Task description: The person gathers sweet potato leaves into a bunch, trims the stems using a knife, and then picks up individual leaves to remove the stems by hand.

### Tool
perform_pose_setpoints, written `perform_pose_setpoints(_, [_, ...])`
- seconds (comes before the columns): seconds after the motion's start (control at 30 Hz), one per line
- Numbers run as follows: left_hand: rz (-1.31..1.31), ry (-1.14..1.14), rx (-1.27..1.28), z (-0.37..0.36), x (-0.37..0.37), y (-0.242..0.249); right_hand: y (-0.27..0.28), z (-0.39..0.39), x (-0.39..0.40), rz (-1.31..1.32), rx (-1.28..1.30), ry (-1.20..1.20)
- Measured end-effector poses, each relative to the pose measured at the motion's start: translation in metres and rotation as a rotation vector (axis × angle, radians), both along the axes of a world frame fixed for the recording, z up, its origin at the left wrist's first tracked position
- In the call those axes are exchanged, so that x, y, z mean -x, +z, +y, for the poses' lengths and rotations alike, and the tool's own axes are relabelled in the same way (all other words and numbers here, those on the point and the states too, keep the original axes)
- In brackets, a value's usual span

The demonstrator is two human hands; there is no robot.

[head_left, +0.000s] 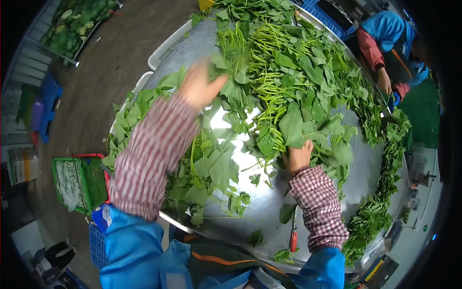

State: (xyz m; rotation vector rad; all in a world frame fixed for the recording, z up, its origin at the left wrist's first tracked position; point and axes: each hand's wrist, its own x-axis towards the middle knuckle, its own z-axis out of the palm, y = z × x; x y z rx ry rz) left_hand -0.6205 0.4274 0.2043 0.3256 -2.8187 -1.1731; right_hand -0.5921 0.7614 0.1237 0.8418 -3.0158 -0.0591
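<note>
My left hand (201, 86) is blurred at the left edge of a large heap of leafy green stems (269, 72). Its thumb stands apart from the fingers, and I see nothing gripped in it. At the near end of the heap, my right hand (299, 156) is closed around a bunch of leafy greens (291, 126), with broad leaves spreading over the fingers. Below that hand, a knife with a red handle (293, 240) lies on the metal table (269, 219). Loose leafy sprigs (216, 168) are scattered between my arms.
More greens (375, 216) line the table's right edge. A co-worker in blue sleeves (385, 33) is at the far right, one hand near the table edge. Left on the floor are a green basket (94, 180) and a blue crate (97, 245). White trays (168, 45) sit along the left edge.
</note>
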Motion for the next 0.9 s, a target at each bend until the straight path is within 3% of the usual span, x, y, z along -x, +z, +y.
perform_pose_setpoints(0.03, [-0.071, 0.056, -0.015, 0.002, 0.043, -0.015, 0.006, -0.004, 0.000, 0.081, -0.014, 0.008])
perform_pose_setpoints(0.07, [-0.281, 0.026, -0.184, 0.007, 0.070, 0.004, 0.011, -0.007, 0.005, 0.114, 0.005, 0.060])
perform_pose_setpoints(0.13, [-0.408, 0.293, -0.146, 0.013, 0.125, -0.034, 0.017, -0.010, 0.016, 0.173, 0.038, 0.162])
perform_pose_setpoints(0.23, [-0.412, 0.249, -0.189, 0.013, 0.142, -0.065, 0.001, 0.009, 0.029, -0.270, 0.053, 0.068])
perform_pose_setpoints(0.3, [-0.379, 0.253, -0.255, 0.001, 0.141, -0.087, 0.021, 0.036, 0.031, -0.190, 0.284, 0.144])
perform_pose_setpoints(0.33, [-0.370, 0.219, -0.272, -0.009, 0.135, -0.091, 0.034, 0.049, 0.032, -0.288, 0.272, 0.022])
perform_pose_setpoints(0.37, [-0.358, 0.186, -0.286, -0.017, 0.129, -0.094, 0.024, 0.083, 0.033, -0.333, 0.442, -0.122])
perform_pose_setpoints(0.4, [-0.317, 0.159, -0.357, -0.024, 0.124, -0.101, 0.076, 0.066, 0.032, -0.593, 0.650, -0.348])
perform_pose_setpoints(0.43, [-0.274, 0.129, -0.425, -0.028, 0.118, -0.109, 0.099, 0.070, 0.029, -0.693, 0.881, -0.472])
perform_pose_setpoints(0.47, [-0.233, 0.097, -0.491, -0.032, 0.112, -0.113, 0.125, 0.073, 0.034, -0.675, 0.762, -0.443])
perform_pose_setpoints(0.5, [-0.164, 0.027, -0.607, -0.037, 0.100, -0.109, 0.142, 0.067, 0.034, -0.500, 0.850, -0.284])
perform_pose_setpoints(0.57, [-0.012, -0.113, -0.826, -0.042, 0.062, -0.088, 0.167, 0.074, 0.031, -0.470, 0.791, -0.226])
perform_pose_setpoints(0.6, [-0.006, -0.176, -0.835, -0.041, 0.041, -0.065, 0.178, 0.062, 0.025, -0.406, 0.899, -0.140])
perform_pose_setpoints(0.7, [0.006, -0.365, -0.878, -0.030, -0.022, 0.016, 0.174, 0.056, -0.004, -0.598, 1.073, -0.217])
perform_pose_setpoints(0.73, [0.016, -0.430, -0.907, -0.020, -0.038, 0.031, 0.166, 0.054, -0.014, -0.540, 1.002, -0.105])
perform_pose_setpoints(0.77, [0.022, -0.491, -0.940, -0.006, -0.055, 0.046, 0.166, 0.043, -0.026, -0.575, 0.967, -0.186])
perform_pose_setpoints(0.83, [0.016, -0.616, -0.776, 0.040, -0.091, 0.073, 0.184, -0.013, -0.056, -0.486, 1.177, -0.099])
perform_pose_setpoints(0.9, [0.113, -0.533, -0.630, 0.101, -0.134, 0.063, 0.168, -0.017, -0.091, -0.671, 1.291, -0.174])
